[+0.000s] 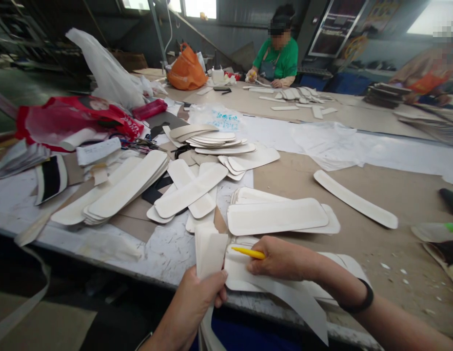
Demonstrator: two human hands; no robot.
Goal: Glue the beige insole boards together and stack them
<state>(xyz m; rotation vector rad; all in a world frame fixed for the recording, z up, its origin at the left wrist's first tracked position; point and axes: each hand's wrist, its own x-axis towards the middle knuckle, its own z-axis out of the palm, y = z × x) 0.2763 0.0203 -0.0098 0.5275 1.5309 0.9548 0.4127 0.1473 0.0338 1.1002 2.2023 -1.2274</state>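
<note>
My left hand (202, 295) is closed round a bundle of thin white strips (208, 251) at the table's front edge, the thumb pressed on the top one. The strips' lower ends hang below the fist. My right hand (279, 258) grips a slim yellow pointed tool (248, 252), its tip toward the bundle. A loose white strip (299, 302) trails from beneath the right hand; whether its fingers also hold it I cannot tell. Under that hand lie white rounded panels (235, 278). Just behind is another stack of panels (277, 217).
More panel piles (191, 190) lie at centre and left (127, 187). One single panel (356, 199) rests on brown board at right. A red plastic bag (76, 119), white bag (102, 68) and orange bag (187, 68) stand behind. Two co-workers (277, 58) work across the table.
</note>
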